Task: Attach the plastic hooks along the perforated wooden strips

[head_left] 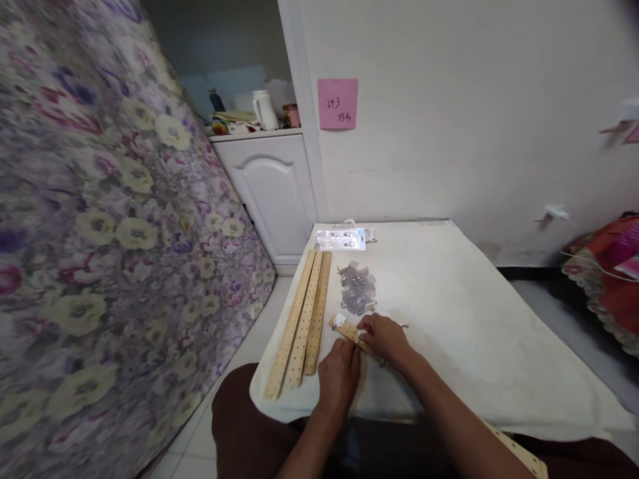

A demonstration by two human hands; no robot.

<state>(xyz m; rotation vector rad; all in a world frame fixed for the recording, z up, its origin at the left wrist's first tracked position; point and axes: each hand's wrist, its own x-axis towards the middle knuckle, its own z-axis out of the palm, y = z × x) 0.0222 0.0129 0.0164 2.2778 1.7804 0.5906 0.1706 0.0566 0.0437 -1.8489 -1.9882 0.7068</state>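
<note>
Left hand (339, 374) and right hand (385, 339), grips closed, hold perforated wooden strip (345, 328)

1. Low centre: left hand (339, 376) grips a perforated wooden strip (345, 330) and right hand (384, 339) pinches it near its far end.
2. Three more strips (302, 319) lie side by side just left, on the white cloth (474, 319).
3. Grey pile of small fittings (357, 289) sits just above the hands, with a clear packet (340, 238) beyond.
4. Pink note (338, 103) upper centre — floral mattress (100, 233) fills the left.
</note>
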